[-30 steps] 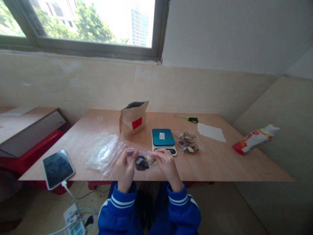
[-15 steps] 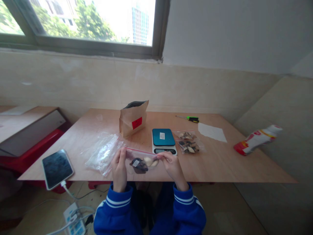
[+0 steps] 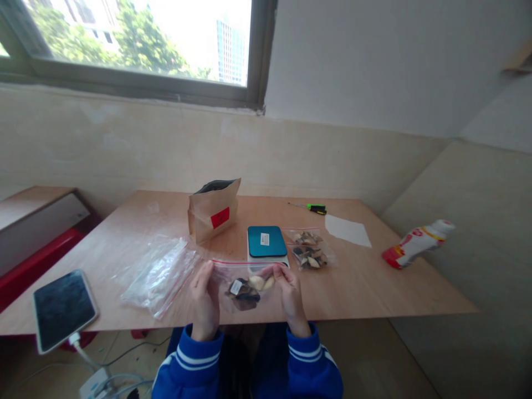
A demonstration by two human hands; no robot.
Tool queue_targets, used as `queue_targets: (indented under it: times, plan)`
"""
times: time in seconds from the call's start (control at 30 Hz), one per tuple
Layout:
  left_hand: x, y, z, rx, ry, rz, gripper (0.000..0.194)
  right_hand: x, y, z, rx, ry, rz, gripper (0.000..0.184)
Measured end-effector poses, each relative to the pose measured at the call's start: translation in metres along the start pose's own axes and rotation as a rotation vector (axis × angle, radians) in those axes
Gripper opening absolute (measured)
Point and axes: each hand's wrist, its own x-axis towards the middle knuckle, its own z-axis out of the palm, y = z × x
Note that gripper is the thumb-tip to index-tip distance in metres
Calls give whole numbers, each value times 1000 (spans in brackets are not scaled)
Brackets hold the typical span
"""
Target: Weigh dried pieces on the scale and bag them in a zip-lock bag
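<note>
A clear zip bag with a red strip along its top is stretched between my two hands above the table's front edge. Inside it lie dark and pale dried pieces and a small white label. My left hand pinches the bag's upper left corner. At the upper right corner, the fingers of my right hand grip the strip. Just beyond the bag sits a kitchen scale with a blue-green top; the bag and my right hand partly cover its front. Two filled zip bags lie right of the scale.
Behind stands an open brown paper pouch with a red label. Empty plastic bags lie left, near a phone with a cable at the table's edge. Rightward are a screwdriver, white paper and a tilted bottle.
My view has shifted, so the table things appear further left and slightly lower. Both hands still hold the zip bag, its strip now straighter and more level.
</note>
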Motion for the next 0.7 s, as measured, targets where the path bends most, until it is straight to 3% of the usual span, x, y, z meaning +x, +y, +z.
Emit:
queue_targets:
  times: [0.1, 0.17, 0.23, 0.3, 0.4, 0.47, 0.57, 0.7]
  plan:
    - [-5, 3, 7, 51, -316, -168, 28, 13, -1, -37, 18, 106, 53, 42]
    - [-5, 7, 8, 157, -476, -186, 34, 31, -3, -74, -67, 171, 72, 45]
    - [-1, 10, 5, 221, -501, -143, 38, 54, -6, -114, -188, 288, 53, 51]
    - [5, 14, 1, 265, -446, -91, 38, 79, -9, -149, -362, 393, -2, 55]
    - [16, 19, -10, 317, -366, -46, 38, 107, -10, -178, -485, 454, -12, 51]
    - [23, 22, -18, 340, -312, -34, 39, 113, -5, -179, -552, 513, -37, 46]
    - [33, 24, -32, 366, -219, -25, 44, 103, 11, -160, -834, 609, -175, 51]
    - [44, 27, -47, 402, -113, -3, 49, 77, 38, -123, -1266, 523, -294, 48]
